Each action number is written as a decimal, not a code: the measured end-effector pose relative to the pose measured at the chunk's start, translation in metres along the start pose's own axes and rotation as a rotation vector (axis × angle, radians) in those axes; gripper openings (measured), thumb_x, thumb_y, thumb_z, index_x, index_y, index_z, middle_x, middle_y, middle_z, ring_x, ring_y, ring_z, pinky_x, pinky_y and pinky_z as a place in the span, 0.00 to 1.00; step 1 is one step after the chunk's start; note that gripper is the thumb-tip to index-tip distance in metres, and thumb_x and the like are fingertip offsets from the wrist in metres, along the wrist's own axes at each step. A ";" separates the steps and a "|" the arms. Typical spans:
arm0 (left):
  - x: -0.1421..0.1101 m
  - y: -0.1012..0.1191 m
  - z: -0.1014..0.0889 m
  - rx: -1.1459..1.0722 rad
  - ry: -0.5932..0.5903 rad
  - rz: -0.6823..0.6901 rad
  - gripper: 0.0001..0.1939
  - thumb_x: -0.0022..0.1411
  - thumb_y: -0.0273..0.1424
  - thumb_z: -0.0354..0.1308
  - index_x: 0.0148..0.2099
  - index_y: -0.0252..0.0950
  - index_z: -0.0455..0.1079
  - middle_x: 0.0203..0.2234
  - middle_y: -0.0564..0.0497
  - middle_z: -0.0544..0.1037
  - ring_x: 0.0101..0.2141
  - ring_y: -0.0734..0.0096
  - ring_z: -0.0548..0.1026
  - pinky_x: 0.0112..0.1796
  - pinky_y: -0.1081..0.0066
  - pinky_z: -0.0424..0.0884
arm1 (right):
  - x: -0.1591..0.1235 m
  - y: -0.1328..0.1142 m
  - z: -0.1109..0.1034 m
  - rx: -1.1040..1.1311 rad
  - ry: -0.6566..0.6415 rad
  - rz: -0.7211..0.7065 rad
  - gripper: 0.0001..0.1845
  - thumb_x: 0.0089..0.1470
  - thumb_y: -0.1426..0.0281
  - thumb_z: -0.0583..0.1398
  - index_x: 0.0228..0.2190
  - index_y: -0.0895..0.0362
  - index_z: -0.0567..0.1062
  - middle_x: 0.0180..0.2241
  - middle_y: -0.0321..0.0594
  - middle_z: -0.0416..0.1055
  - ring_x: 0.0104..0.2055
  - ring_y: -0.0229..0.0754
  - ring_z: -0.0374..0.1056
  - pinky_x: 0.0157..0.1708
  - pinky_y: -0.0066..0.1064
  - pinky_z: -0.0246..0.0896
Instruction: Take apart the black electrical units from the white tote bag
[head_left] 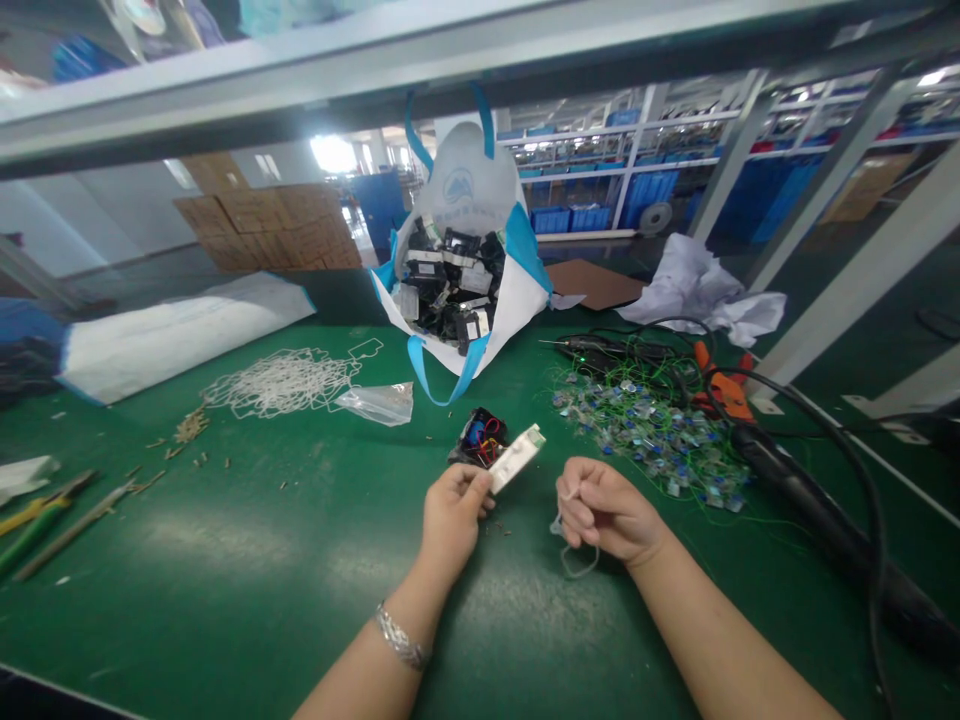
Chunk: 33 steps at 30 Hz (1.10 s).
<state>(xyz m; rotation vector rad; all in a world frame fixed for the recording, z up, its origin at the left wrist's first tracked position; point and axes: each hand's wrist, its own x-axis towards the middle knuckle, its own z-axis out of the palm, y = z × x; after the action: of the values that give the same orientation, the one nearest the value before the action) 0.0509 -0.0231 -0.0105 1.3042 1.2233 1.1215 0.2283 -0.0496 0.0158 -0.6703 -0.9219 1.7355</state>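
White strip (516, 460) angles toward two o'clock from the gripping fingers of the nearer left hand (453, 508), beside a wired black unit (466, 438) on the table (300, 560); at four o'clock, the right hand's (613, 515) fingers pinch a looped cord (556, 525).

A white strip (516, 461), narrow with a greenish far end, tilts up and rightward in the left hand (459, 502). Behind it, a black case (459, 447) shows red wires (493, 437). A pale, thin cord (579, 574) dangles, loosely looped, from the right hand (606, 510).
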 end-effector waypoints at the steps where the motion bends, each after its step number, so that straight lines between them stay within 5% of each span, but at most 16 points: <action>1: -0.002 -0.001 0.003 0.063 -0.037 0.010 0.12 0.52 0.38 0.53 0.29 0.31 0.65 0.17 0.53 0.68 0.19 0.75 0.65 0.22 0.77 0.60 | -0.001 0.001 0.001 -0.003 -0.054 0.019 0.22 0.35 0.59 0.68 0.21 0.59 0.64 0.13 0.30 0.58 0.11 0.31 0.52 0.16 0.26 0.59; 5: -0.009 0.004 0.004 0.259 -0.119 0.132 0.11 0.55 0.34 0.51 0.35 0.32 0.68 0.21 0.53 0.69 0.22 0.75 0.65 0.24 0.76 0.59 | -0.002 0.004 0.002 0.006 -0.174 0.051 0.18 0.42 0.62 0.66 0.24 0.60 0.66 0.18 0.37 0.65 0.14 0.33 0.58 0.19 0.27 0.61; 8: -0.014 0.013 0.003 0.165 -0.216 0.217 0.14 0.55 0.36 0.51 0.40 0.32 0.68 0.25 0.51 0.70 0.23 0.75 0.64 0.25 0.77 0.59 | -0.001 0.005 0.001 0.024 -0.202 0.058 0.15 0.46 0.64 0.65 0.27 0.60 0.66 0.24 0.42 0.67 0.19 0.36 0.63 0.21 0.25 0.61; 12: -0.025 0.019 0.011 0.005 -0.408 0.143 0.12 0.45 0.32 0.61 0.34 0.32 0.69 0.22 0.53 0.69 0.20 0.79 0.61 0.22 0.79 0.57 | -0.002 0.005 0.001 0.027 -0.229 0.084 0.15 0.48 0.63 0.64 0.28 0.59 0.65 0.27 0.43 0.67 0.21 0.37 0.64 0.21 0.25 0.60; 17: -0.038 0.033 0.013 0.012 -0.339 0.098 0.04 0.48 0.27 0.54 0.23 0.32 0.65 0.17 0.54 0.67 0.19 0.78 0.62 0.22 0.79 0.58 | -0.004 0.000 0.000 0.030 -0.241 0.048 0.13 0.48 0.63 0.65 0.29 0.58 0.69 0.27 0.43 0.66 0.23 0.39 0.64 0.25 0.28 0.61; 20: -0.032 0.063 -0.020 0.139 -0.321 0.085 0.04 0.48 0.27 0.53 0.23 0.33 0.65 0.16 0.55 0.67 0.19 0.78 0.63 0.21 0.79 0.58 | -0.002 -0.003 -0.004 0.063 -0.165 -0.001 0.16 0.45 0.61 0.66 0.32 0.57 0.71 0.31 0.45 0.66 0.30 0.43 0.65 0.31 0.32 0.62; 24: 0.018 0.117 -0.104 0.460 -0.132 0.194 0.06 0.49 0.30 0.53 0.24 0.33 0.65 0.16 0.53 0.66 0.18 0.74 0.65 0.21 0.76 0.60 | 0.005 -0.004 -0.016 0.144 0.006 -0.091 0.16 0.41 0.61 0.68 0.32 0.55 0.72 0.31 0.43 0.67 0.31 0.41 0.65 0.34 0.30 0.62; 28: 0.074 0.148 -0.174 1.080 0.470 0.232 0.10 0.52 0.28 0.53 0.37 0.29 0.68 0.27 0.43 0.71 0.29 0.60 0.70 0.32 0.66 0.65 | 0.010 -0.001 -0.025 0.211 0.134 -0.136 0.14 0.40 0.64 0.69 0.29 0.54 0.73 0.28 0.39 0.66 0.28 0.37 0.62 0.33 0.28 0.62; 31: 0.080 0.145 -0.175 1.350 0.728 0.347 0.22 0.52 0.27 0.55 0.50 0.26 0.62 0.43 0.34 0.66 0.44 0.51 0.65 0.43 0.62 0.62 | 0.012 0.000 -0.028 0.251 0.159 -0.148 0.13 0.39 0.65 0.69 0.28 0.55 0.73 0.27 0.38 0.65 0.27 0.36 0.61 0.33 0.28 0.62; 33: 0.067 0.132 -0.148 1.321 0.632 0.370 0.17 0.56 0.31 0.52 0.48 0.30 0.64 0.42 0.39 0.68 0.44 0.56 0.66 0.43 0.64 0.62 | 0.013 0.000 -0.031 0.260 0.185 -0.158 0.13 0.39 0.66 0.69 0.28 0.55 0.73 0.27 0.37 0.65 0.26 0.35 0.60 0.32 0.27 0.62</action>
<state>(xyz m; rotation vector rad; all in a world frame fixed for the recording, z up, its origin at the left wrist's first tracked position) -0.0804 0.0523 0.1336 2.2864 2.4869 0.9705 0.2485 -0.0287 -0.0018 -0.5594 -0.5925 1.5882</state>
